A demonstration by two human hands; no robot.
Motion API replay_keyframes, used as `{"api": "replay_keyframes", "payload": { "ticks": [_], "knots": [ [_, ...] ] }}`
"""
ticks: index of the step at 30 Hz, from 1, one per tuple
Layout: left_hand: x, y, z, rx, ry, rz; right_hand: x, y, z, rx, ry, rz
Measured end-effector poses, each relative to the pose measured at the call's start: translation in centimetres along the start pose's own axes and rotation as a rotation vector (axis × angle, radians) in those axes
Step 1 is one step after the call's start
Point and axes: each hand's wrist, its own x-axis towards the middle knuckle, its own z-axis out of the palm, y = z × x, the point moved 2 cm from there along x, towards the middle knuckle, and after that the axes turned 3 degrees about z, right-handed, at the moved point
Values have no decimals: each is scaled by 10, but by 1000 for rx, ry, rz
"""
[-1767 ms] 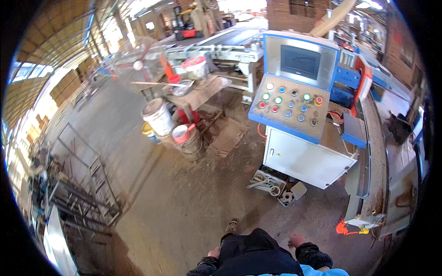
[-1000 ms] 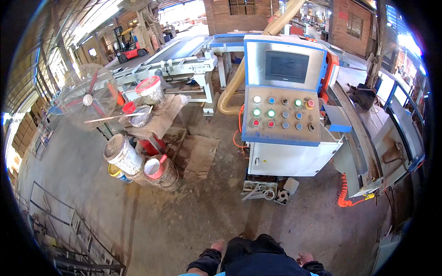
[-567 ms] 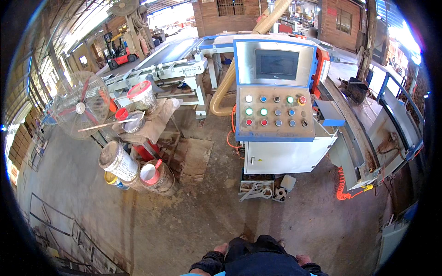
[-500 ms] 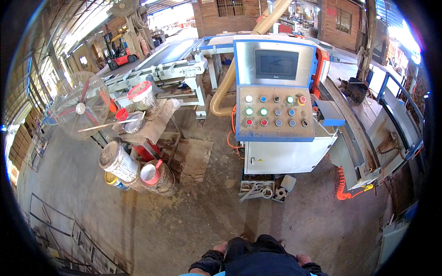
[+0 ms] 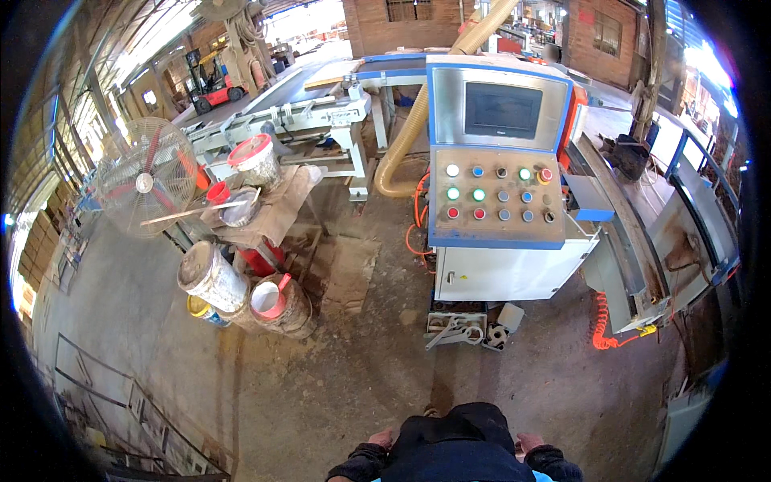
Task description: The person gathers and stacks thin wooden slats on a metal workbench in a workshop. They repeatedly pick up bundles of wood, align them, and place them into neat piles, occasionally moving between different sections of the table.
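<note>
My left hand (image 5: pixel 382 439) hangs at my left side beside my dark clothing, low in the picture. On the other side, my right hand (image 5: pixel 528 443) sits close against my right side. Both are small and partly hidden by my sleeves and clothes, so their fingers cannot be made out. Nothing can be seen held in either one. In front of me, out of reach of both hands, stands a control console (image 5: pixel 498 197) with rows of coloured buttons, several of them lit. Its dark screen (image 5: pixel 503 110) is set in a metal panel above, over a white cabinet (image 5: pixel 514 273).
Wrenches (image 5: pixel 456 330) and metal parts lie under the cabinet. At left are a caged fan (image 5: pixel 145 183), a paper-covered table (image 5: pixel 277 210) and stained buckets (image 5: pixel 212 277). A roller conveyor (image 5: pixel 277 120) runs behind; a forklift (image 5: pixel 210 84) stands farther back. An orange coiled hose (image 5: pixel 601 321) hangs at right.
The view has turned slightly left, so the console sits farther right. A light-coloured board now shows on the far conveyor. My hands stay low at my sides.
</note>
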Motion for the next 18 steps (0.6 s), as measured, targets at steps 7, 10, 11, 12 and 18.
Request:
{"api": "replay_keyframes", "payload": {
  "ticks": [7,10,11,12,18],
  "knots": [
    [-21,-51,-13,-478,54,-350,50,-118,-45,-399,-1,-277],
    [-19,-63,-6,-1114,262,-679,97,-175,-62,-645,-48,-281],
    [-19,-66,-8,-1400,385,-845,105,-203,-68,-716,20,-421],
    [-25,-69,-11,-1513,445,-884,113,-234,-72,-784,85,-562],
    [-28,-80,-33,-1260,481,-836,199,-416,-73,-539,-64,-345]
  ]
}}
